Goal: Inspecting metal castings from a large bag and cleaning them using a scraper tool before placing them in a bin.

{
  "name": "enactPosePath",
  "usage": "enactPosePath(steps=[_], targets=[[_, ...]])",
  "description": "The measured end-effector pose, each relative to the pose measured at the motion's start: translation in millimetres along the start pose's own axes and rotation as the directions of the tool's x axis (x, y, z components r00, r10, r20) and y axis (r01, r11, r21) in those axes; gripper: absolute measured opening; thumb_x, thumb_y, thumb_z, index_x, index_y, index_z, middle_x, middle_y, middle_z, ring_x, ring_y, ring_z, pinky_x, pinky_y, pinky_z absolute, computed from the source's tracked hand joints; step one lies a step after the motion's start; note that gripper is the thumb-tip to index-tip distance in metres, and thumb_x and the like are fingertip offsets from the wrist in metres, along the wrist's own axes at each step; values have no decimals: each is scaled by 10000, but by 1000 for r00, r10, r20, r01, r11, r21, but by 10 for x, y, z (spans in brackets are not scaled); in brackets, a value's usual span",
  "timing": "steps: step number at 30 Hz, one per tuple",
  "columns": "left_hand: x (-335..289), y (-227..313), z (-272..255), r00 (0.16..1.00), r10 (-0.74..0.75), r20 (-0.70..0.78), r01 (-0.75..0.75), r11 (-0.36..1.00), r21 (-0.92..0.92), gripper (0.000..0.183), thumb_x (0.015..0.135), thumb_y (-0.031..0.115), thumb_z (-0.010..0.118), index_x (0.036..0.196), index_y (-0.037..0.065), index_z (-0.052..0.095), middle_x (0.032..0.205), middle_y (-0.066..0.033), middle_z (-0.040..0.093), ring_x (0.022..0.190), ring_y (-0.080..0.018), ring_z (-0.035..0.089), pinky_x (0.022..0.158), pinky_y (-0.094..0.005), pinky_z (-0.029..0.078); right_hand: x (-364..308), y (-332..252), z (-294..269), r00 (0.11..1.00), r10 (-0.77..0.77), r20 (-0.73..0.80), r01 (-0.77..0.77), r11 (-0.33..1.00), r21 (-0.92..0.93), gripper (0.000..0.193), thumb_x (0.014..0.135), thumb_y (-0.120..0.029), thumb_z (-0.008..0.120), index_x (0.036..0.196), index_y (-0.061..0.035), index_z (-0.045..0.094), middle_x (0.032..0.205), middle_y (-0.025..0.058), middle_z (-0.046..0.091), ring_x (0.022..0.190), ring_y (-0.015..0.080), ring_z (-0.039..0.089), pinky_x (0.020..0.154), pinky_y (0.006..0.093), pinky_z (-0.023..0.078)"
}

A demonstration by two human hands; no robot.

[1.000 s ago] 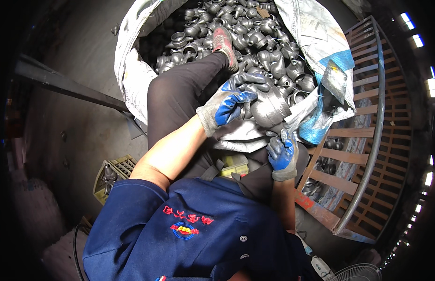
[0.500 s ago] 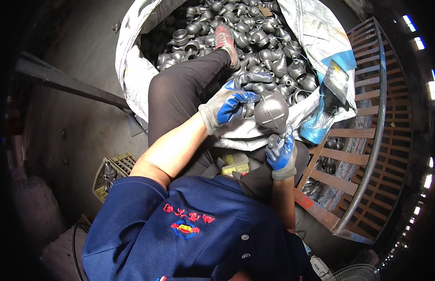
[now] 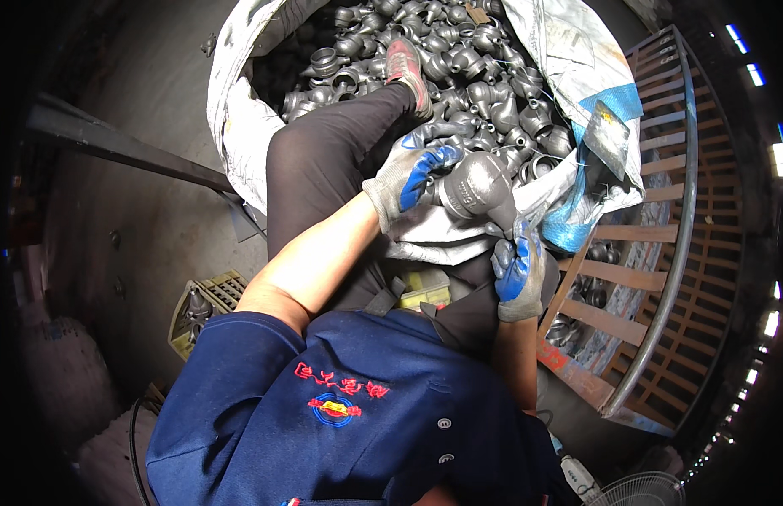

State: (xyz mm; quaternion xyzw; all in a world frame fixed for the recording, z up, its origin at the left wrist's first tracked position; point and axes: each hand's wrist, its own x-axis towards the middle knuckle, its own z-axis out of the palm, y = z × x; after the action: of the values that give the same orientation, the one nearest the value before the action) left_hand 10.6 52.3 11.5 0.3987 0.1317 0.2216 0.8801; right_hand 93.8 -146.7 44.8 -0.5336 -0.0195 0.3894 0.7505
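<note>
A dark grey rounded metal casting (image 3: pixel 477 187) is held over the near edge of the bag, with raised marks on its bulb. My left hand (image 3: pixel 418 169), in a grey and blue coated glove, grips its open collar end at the left. My right hand (image 3: pixel 520 271), gloved the same way, closes its fingers at the casting's narrow lower end; that contact is partly hidden. Beyond my hands, the big white woven bag (image 3: pixel 574 55) is full of similar castings (image 3: pixel 501 110).
My shoe (image 3: pixel 406 66) rests among the castings in the bag. At the right stands a rusty slatted metal rack (image 3: pixel 632 278) with castings behind its bars. A yellowish crate (image 3: pixel 182 325) with castings is at the left, and a fan (image 3: pixel 640 491) at the lower right.
The casting has turned in my hands, so its marked side and collar now show instead of the cross-shaped ridge. My right hand has shifted slightly right.
</note>
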Motion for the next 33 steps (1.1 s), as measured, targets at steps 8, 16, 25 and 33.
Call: enactPosePath(steps=[8,16,25,33], targets=[[-26,-34,-31,983,-147,-113,137,986,-92,278,847,79,556,1116,23,518,959,-52,601,893,-161,587,813,-273,481,-27,-80,40,998,-5,62,9,998,-70,145,859,-67,518,996,-31,489,674,4,484,437,49,377,362,170,292],[-28,-6,-118,784,337,521,-588,138,797,400,687,137,625,1061,10,559,1016,-173,590,962,-349,557,864,-382,439,-74,-165,-7,996,-89,-31,82,979,-185,259,815,-29,582,1066,28,548,800,37,589,598,47,522,551,168,417],[-70,-113,-174,832,261,490,-547,234,804,427,701,108,658,1100,23,534,1071,-157,571,982,-302,558,845,-352,454,-45,-219,149,953,-259,155,284,944,-170,404,761,57,625,1149,64,514,1064,108,585,830,104,571,742,221,470],[-98,51,160,776,248,580,-627,211,750,607,594,47,638,1182,37,486,1125,-169,547,1050,-345,512,886,-379,422,-229,-321,143,919,-353,177,395,817,-420,407,795,39,599,1189,44,495,1036,89,588,860,92,558,739,215,465]])
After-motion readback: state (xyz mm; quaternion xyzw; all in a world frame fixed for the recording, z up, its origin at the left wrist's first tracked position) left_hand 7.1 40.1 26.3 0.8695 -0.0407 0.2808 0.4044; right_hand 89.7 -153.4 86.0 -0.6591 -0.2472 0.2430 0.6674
